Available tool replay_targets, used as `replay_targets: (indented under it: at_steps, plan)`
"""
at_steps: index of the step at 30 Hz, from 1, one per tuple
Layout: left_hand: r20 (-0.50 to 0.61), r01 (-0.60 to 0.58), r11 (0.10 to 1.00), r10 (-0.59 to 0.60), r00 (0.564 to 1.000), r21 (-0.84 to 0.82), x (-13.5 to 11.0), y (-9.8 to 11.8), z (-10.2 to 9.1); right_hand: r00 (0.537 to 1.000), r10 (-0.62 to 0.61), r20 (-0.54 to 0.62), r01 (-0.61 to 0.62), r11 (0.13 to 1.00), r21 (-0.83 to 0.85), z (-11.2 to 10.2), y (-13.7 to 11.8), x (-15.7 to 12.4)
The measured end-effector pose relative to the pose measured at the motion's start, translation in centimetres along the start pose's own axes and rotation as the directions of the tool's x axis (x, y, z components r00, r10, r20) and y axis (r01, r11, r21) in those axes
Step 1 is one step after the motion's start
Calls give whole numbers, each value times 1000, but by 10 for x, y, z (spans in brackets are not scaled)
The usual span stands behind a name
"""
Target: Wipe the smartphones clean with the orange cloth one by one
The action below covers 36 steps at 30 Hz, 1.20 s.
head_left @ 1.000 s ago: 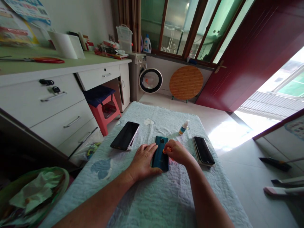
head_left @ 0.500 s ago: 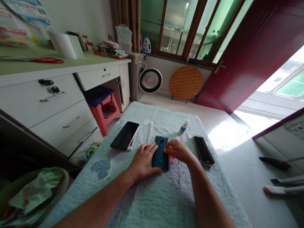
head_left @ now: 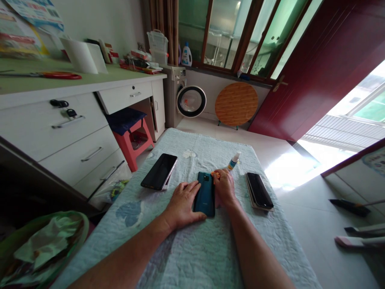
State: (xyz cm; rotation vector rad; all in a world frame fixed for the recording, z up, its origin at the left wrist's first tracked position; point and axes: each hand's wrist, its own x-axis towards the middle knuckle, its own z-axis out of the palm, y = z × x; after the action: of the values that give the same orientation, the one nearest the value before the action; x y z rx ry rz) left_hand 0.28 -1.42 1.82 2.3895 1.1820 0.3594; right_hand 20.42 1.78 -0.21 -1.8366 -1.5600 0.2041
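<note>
A teal phone (head_left: 205,194) lies back up on the pale quilted cloth (head_left: 192,249) in the middle of the table. My left hand (head_left: 181,204) rests flat against the phone's left edge, fingers stretched out and thumb at its near corner. My right hand (head_left: 223,187) lies along the phone's right edge, fingers pinched on a small orange thing (head_left: 215,175) at the phone's far right corner. A black phone (head_left: 159,171) lies screen up to the left, another black phone (head_left: 259,191) to the right. A small white spray bottle (head_left: 234,161) lies just beyond my right hand.
White desk with drawers (head_left: 72,132) stands at the left, a red stool (head_left: 132,138) tucked under it. A green bag of rubbish (head_left: 39,245) sits at the lower left. A washing machine (head_left: 183,100), a round wooden tabletop (head_left: 236,104) and a dark red door (head_left: 319,68) stand behind.
My right hand has slid along the phone's right edge, from its middle to its far right corner, carrying the orange thing. The left hand has stayed on the phone.
</note>
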Motion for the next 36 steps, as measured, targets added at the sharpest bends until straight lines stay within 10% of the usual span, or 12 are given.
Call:
replay_targets:
  at_steps: [14, 30, 36]
  plan:
    - [30, 10, 1000, -9, 1000, -13, 1, 1, -4, 976, -12, 219, 67, 966, -248, -21, -6, -7]
    - [25, -5, 1000, 5, 1000, -28, 0, 0, -4, 807, 67, 587, -16, 996, -92, -59, -26, -15]
    - [27, 5, 1000, -5, 1000, -30, 0, 1, -5, 936, 85, 341, -43, 991, -129, -40, -18, -11]
